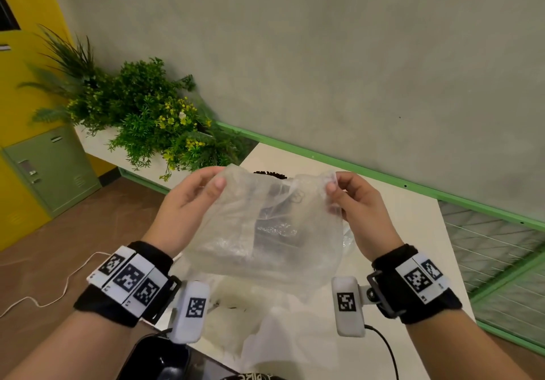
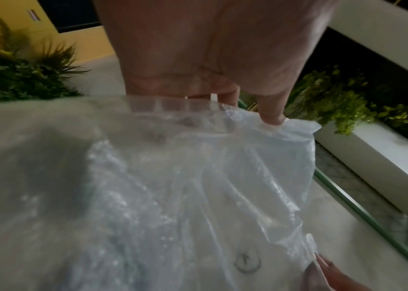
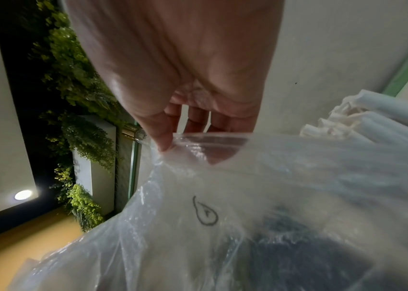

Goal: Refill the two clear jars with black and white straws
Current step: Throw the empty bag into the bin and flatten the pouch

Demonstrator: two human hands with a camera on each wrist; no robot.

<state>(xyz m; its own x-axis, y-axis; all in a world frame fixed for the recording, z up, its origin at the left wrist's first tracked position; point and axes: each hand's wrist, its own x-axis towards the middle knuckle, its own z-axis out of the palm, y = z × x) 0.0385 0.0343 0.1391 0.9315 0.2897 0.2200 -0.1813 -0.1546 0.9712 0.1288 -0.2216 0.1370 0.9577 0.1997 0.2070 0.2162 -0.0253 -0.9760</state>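
The clear plastic bag (image 1: 265, 232) is held at frame centre above the table (image 1: 407, 217), mouth edge uppermost and running left to right. Left hand (image 1: 188, 205) and right hand (image 1: 359, 202) each pinch one upper corner. Contents are indistinct. White straws (image 3: 377, 118) lie at right of the right wrist view.

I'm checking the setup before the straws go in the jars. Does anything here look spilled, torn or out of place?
Nothing stands out. The left hand and right hand each pinch a top corner of a crinkled clear plastic bag, held above the white table. No tear or spill shows. White straws lie bundled beside it.
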